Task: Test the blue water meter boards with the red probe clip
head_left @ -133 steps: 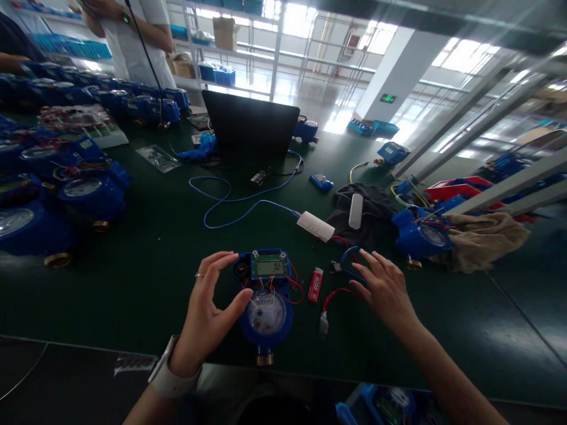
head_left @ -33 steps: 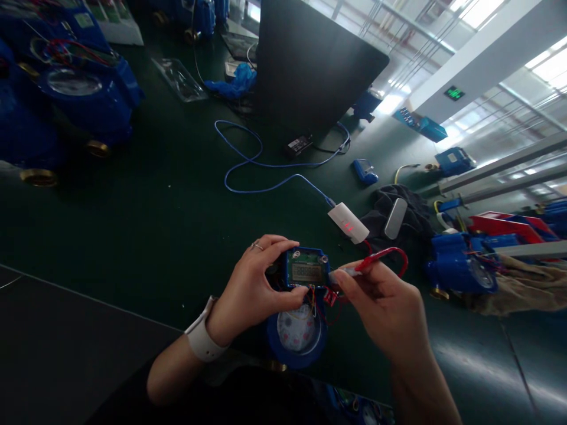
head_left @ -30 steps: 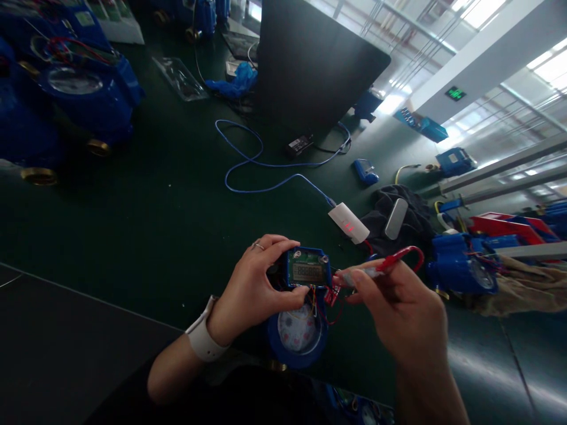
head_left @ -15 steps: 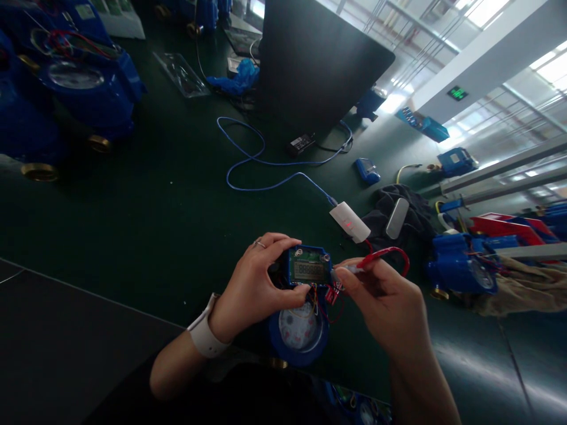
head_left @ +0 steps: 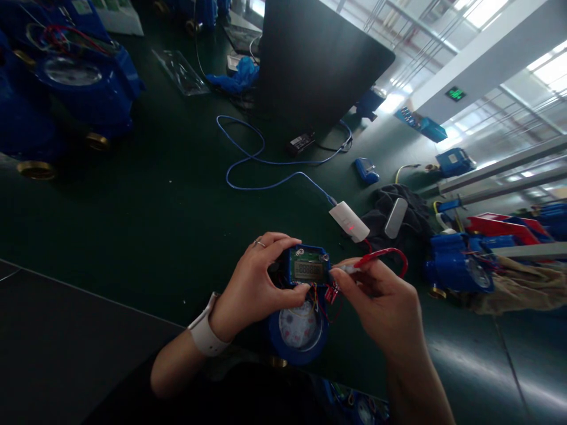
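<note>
My left hand (head_left: 254, 280) grips the blue-framed display module (head_left: 309, 269), thumb at its lower edge and fingers at its upper left. Grey segment digits show on its screen above a green circuit board. Below it sits the blue water meter (head_left: 299, 330) with a round dial, and thin coloured wires run between the two. My right hand (head_left: 383, 298) pinches a white connector (head_left: 349, 268) on a red cable (head_left: 385, 252), close against the module's right side. Its tip is hidden by my fingers. A small red wired part (head_left: 331, 292) hangs just below.
A white adapter box (head_left: 349, 222) with a red light joins a blue cable (head_left: 266, 161). Behind stand a dark monitor (head_left: 319, 65) and a black power brick (head_left: 301, 143). More blue meters (head_left: 84, 82) stand at the left. A dark cloth (head_left: 376, 221) lies at the right.
My right hand has shifted very slightly left with the connector. The left hand keeps its grip on the display module, and the view has turned a little.
</note>
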{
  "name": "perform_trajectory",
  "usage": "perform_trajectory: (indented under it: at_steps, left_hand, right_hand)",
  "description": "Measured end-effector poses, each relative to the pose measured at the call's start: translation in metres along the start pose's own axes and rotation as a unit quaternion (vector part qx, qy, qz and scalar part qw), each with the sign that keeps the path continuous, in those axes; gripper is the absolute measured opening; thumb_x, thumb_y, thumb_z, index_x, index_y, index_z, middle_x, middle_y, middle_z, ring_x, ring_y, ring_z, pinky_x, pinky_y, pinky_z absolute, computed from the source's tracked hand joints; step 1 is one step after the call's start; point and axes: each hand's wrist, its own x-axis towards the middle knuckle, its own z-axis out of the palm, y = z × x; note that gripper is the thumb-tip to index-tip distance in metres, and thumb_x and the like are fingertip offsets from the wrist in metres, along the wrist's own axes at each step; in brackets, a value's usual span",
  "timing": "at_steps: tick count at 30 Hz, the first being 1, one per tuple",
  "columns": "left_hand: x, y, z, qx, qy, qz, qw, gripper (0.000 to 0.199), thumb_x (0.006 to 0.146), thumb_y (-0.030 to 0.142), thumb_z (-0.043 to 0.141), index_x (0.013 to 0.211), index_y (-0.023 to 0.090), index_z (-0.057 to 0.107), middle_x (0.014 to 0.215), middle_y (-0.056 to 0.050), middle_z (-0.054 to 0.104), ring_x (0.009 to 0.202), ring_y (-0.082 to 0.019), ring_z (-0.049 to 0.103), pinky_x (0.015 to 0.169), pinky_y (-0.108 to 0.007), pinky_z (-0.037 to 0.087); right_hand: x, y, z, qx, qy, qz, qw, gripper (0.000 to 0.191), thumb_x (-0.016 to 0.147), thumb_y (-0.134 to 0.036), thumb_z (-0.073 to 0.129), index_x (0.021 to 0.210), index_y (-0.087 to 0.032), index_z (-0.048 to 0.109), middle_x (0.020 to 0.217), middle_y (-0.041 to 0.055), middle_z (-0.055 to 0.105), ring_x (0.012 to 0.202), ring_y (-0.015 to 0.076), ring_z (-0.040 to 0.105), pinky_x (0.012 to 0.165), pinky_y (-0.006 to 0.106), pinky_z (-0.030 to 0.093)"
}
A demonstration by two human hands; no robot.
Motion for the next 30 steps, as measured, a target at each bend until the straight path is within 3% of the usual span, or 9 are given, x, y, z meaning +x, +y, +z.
perform_trajectory:
  at_steps: [30]
  left_hand:
    - [-0.0004, -0.0012, 0.0004, 0.003, 0.001, 0.004, 1.0, 0.051, 0.067, 0.021, 0.075, 0.116, 0.013, 0.062, 0.115, -0.011, 0.063, 0.108, -0.026, 0.061, 0.095, -0.042, 0.049]
  right_hand:
    - [0.0026, -0.0037, 0.0001, 0.023, -0.009, 0.015, 1.0, 0.01, 0.079, -0.027, 0.072, 0.081, -0.018, 0.069, 0.071, 0.0023, 0.074, 0.056, 0.0155, 0.071, 0.049, 0.022, 0.06]
